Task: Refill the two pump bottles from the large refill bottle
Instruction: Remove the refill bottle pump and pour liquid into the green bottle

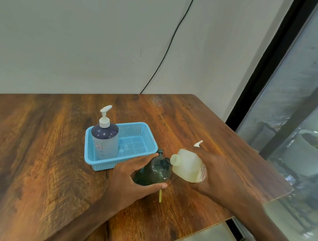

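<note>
My left hand [129, 176] grips a dark green bottle [154, 170] with its pump removed and its black neck open. My right hand [219, 175] holds the large pale refill bottle [188, 165], uncapped and tilted, its mouth right beside the green bottle's neck. A thin yellowish tube [160, 195] lies on the table under the green bottle. A white pump head [198, 143] shows just behind the refill bottle. A second pump bottle [104, 141], clear with dark liquid and a white pump, stands upright in the blue basket [144, 138].
The wooden table [42, 151] ends close on the right at a glass window. A black cable [169, 47] runs down the wall behind. Something small and clear lies on the basket floor.
</note>
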The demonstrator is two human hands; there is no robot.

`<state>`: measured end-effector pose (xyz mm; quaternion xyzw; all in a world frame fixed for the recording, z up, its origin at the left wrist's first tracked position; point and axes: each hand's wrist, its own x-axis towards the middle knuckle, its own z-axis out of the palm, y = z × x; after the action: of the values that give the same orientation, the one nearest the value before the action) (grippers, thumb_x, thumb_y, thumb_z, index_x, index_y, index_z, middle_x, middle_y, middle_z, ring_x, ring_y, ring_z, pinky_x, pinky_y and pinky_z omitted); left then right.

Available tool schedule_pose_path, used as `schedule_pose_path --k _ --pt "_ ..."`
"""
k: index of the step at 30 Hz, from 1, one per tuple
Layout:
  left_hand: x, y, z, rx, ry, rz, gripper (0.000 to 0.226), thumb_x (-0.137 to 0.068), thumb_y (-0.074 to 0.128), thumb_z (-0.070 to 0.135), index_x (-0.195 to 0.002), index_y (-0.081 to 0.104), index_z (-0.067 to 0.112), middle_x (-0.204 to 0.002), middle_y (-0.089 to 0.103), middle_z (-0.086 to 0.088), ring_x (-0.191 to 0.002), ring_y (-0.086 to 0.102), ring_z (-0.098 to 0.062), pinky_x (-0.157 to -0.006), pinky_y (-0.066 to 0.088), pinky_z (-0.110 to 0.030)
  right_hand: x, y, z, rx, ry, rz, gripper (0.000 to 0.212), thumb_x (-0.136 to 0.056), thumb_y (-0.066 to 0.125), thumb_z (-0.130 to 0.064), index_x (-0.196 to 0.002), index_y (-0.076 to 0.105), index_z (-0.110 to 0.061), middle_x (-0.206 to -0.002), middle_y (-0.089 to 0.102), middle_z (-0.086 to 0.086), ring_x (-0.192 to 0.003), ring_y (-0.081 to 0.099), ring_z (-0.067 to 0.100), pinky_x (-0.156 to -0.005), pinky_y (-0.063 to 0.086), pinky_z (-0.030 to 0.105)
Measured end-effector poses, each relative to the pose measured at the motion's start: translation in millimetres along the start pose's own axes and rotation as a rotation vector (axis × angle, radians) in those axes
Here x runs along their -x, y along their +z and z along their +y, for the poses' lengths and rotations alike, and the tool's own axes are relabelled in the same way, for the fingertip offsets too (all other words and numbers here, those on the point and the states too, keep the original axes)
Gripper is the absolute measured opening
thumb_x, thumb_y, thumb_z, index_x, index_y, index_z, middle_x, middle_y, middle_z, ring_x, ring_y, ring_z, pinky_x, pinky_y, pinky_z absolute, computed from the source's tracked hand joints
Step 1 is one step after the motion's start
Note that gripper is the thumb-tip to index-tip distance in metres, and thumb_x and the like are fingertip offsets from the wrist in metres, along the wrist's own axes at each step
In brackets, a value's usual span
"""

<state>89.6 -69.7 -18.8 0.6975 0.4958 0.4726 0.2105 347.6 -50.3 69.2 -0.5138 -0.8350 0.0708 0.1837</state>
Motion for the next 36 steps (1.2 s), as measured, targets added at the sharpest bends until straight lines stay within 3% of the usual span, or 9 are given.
schedule_pose_path --k 3,10,17,23,31,36 --pt "1 0 2 0.002 0.003 0.004 0.078 -0.067 0.082 0.073 -0.137 0.056 0.049 -0.136 0.055 0.040 -0.132 0.050 0.012 -0.099 0.054 -0.018 -3 -4 -2 0.024 -0.009 -0.009 0.074 -0.071 0.079 -0.050 -0.139 0.051 -0.041 -0.121 0.066 -0.015 -0.112 0.063 0.012 -0.084 0.058 0.039" --pt "1 3 -2 0.014 -0.040 0.003 0.087 -0.065 0.082 0.076 -0.141 0.059 0.041 -0.139 0.059 0.031 -0.133 0.052 0.007 -0.098 0.059 -0.030 -7 -13 -9 0.066 -0.028 -0.022 0.071 -0.074 0.083 -0.044 -0.139 0.053 -0.039 -0.120 0.062 -0.021 -0.114 0.061 0.009 -0.087 0.057 0.038" --pt "2 3 -2 0.033 -0.045 0.005 0.082 -0.064 0.084 0.074 -0.137 0.057 0.048 -0.137 0.058 0.036 -0.133 0.052 0.008 -0.100 0.057 -0.027 -10 -17 -11 0.105 -0.038 -0.033 0.074 -0.075 0.084 -0.043 -0.142 0.051 -0.036 -0.131 0.064 -0.012 -0.121 0.059 0.012 -0.092 0.055 0.035" --pt "3 4 -4 0.035 -0.048 -0.005 0.086 -0.065 0.085 0.072 -0.141 0.058 0.042 -0.139 0.059 0.031 -0.135 0.052 0.004 -0.101 0.058 -0.032 -9 -17 -9 0.122 -0.055 -0.039 0.076 -0.075 0.086 -0.041 -0.142 0.051 -0.035 -0.134 0.062 -0.011 -0.125 0.056 0.011 -0.096 0.049 0.028" --pt "3 4 -4 0.029 -0.038 0.006 0.086 -0.065 0.084 0.074 -0.140 0.058 0.043 -0.139 0.059 0.030 -0.134 0.053 0.001 -0.099 0.058 -0.030 -11 -18 -8 0.140 -0.078 -0.031 0.077 -0.073 0.085 -0.040 -0.142 0.051 -0.036 -0.132 0.062 -0.013 -0.121 0.058 0.011 -0.090 0.052 0.028" --pt "3 5 -4 0.021 -0.031 0.008 0.086 -0.066 0.085 0.073 -0.141 0.059 0.040 -0.139 0.060 0.029 -0.134 0.053 0.001 -0.098 0.059 -0.030 -11 -20 -9 0.146 -0.084 -0.032 0.077 -0.073 0.086 -0.037 -0.142 0.051 -0.035 -0.133 0.062 -0.012 -0.123 0.057 0.011 -0.095 0.053 0.032"
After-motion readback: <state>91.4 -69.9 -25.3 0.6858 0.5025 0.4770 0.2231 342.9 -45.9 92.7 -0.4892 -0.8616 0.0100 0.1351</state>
